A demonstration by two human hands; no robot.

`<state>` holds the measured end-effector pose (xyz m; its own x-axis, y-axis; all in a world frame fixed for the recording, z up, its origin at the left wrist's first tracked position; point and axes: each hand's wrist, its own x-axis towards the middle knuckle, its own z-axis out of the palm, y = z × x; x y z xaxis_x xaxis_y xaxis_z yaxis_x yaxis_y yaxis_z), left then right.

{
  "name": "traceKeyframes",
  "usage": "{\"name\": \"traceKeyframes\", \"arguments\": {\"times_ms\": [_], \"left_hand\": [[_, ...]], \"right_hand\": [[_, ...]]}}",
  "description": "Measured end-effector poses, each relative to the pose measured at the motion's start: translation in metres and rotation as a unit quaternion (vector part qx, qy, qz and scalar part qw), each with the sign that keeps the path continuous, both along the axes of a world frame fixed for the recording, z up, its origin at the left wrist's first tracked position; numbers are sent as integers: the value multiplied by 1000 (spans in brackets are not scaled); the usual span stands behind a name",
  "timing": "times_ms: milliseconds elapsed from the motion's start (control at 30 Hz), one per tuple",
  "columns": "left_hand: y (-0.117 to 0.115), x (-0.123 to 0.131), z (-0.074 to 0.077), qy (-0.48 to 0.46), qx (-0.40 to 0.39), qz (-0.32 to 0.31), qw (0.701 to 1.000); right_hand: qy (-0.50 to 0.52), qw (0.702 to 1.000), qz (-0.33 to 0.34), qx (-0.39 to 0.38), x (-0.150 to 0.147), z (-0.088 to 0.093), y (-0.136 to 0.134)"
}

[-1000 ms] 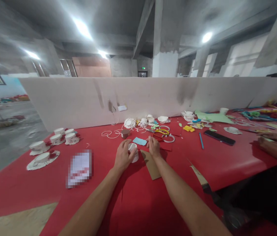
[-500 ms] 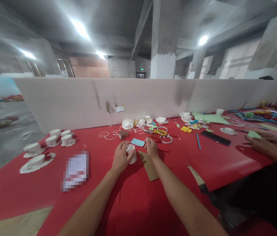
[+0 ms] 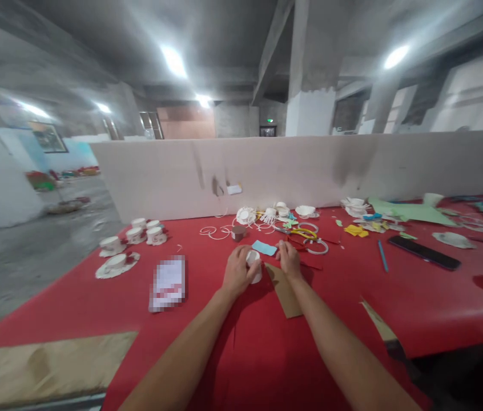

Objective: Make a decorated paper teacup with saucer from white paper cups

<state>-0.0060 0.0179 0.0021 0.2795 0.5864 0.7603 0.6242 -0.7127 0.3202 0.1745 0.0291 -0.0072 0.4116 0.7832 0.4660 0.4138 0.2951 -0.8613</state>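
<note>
My left hand (image 3: 240, 268) is closed around a small white paper cup (image 3: 254, 273), which rests on the red table covering. My right hand (image 3: 288, 260) is closed in a pinch just right of the cup, at the edge of a light blue paper piece (image 3: 264, 248). What its fingertips hold, if anything, is too small to make out. A brown card strip (image 3: 286, 294) lies between my forearms, partly beneath the right wrist. Behind my hands are a brown tape roll (image 3: 238, 233) and yellow-handled scissors (image 3: 304, 233).
Cups on lacy saucers (image 3: 117, 262) stand at the left, beside a blurred-out printed packet (image 3: 168, 284). White paper pieces lie along the partition (image 3: 160, 177). To the right are yellow scraps (image 3: 356, 230), a blue pen (image 3: 382, 256), a phone (image 3: 423, 253) and green paper (image 3: 413, 212).
My view has turned left, so everything sits farther right in the picture. The co-worker's hands have mostly slipped out at the right edge. My hands keep nearly the same pose around the cup.
</note>
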Motion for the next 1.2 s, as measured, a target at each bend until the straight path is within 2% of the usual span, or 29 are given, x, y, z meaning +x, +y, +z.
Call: {"name": "traceKeyframes", "arguments": {"times_ms": [667, 833, 1200], "left_hand": [[-6, 3, 0, 4, -22, -23, 1000], [-6, 5, 0, 5, -29, -21, 999], [-5, 4, -1, -2, -18, -23, 1000]], "right_hand": [[-21, 1000, -8, 1, 5, -6, 2], [-11, 1000, 8, -2, 5, -8, 5], [-14, 1000, 2, -7, 5, -6, 2]]}}
